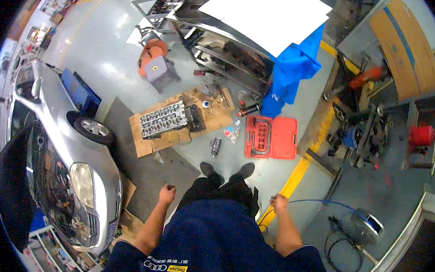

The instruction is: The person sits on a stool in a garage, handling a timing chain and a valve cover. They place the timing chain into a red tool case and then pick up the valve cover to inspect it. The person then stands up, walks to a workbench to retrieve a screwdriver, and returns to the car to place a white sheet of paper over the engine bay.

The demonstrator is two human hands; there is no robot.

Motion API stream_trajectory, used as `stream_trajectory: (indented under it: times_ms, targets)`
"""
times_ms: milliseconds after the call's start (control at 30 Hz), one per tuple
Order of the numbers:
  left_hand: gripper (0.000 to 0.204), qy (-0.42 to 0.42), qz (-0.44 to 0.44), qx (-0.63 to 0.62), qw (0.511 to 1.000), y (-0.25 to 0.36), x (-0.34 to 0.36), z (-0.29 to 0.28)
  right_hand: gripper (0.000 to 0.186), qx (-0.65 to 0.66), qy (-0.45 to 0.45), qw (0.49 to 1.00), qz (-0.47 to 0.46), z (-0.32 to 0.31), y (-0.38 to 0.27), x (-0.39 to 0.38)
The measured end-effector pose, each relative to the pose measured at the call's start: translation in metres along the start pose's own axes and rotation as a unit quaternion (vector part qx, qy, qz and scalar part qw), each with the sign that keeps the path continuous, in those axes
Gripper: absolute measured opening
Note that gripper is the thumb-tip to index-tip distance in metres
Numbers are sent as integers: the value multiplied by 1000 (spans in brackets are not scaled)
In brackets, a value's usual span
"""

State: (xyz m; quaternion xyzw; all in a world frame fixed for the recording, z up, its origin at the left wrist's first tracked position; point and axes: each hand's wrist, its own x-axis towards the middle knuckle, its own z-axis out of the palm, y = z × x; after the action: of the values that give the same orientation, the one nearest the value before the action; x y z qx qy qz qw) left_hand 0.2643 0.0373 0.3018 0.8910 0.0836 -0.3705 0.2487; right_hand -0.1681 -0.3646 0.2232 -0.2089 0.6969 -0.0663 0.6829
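While the silver car (68,147) fills the left side of the frame, its engine bay lying uncovered, I see a dark floor mat (142,181) spread just beside it, toward the lower centre. Flat cardboard (150,146) lies above the middle of the frame, partly over this mat, and near its upper edge stands a low stool (162,73). To the right of centre, the red tool case (284,138) lies open on the floor. A metal cylinder head (163,120) rests on the cardboard, left of centre. From the hose reel (366,227) at lower right, a thin blue hose (319,201) runs to the right hand (279,202); whether the curled fingers hold it, I cannot tell. The left hand (168,193), below centre, has its fingers bent narrowly; I cannot tell if something is inside. Between the cardboard and the case, I notice a spray can (216,147).
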Motion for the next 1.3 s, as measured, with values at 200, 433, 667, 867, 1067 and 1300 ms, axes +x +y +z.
stream_trajectory:
  times_ms: [200,433,667,867,1067,1300]
  targets:
    - [31,43,5,-19,999,-42,-11,2,25,-95,28,995,29,26,6,-22]
    - [27,57,-22,10,998,-53,-53,-8,29,-138,-49,989,-31,68,-23,13]
    - [24,51,-79,-15,995,-147,-17,-29,35,-128,-36,984,-122,151,-63,-32]
    - [27,12,-42,-48,998,-121,63,-72,33,-134,-22,983,-119,167,-7,-42]
    - [30,6,4,-35,999,-83,138,-124,29,-149,66,981,-103,205,55,-103]
    - [34,29,40,-2,999,-103,187,-149,40,-192,189,752,-601,274,-99,-189]
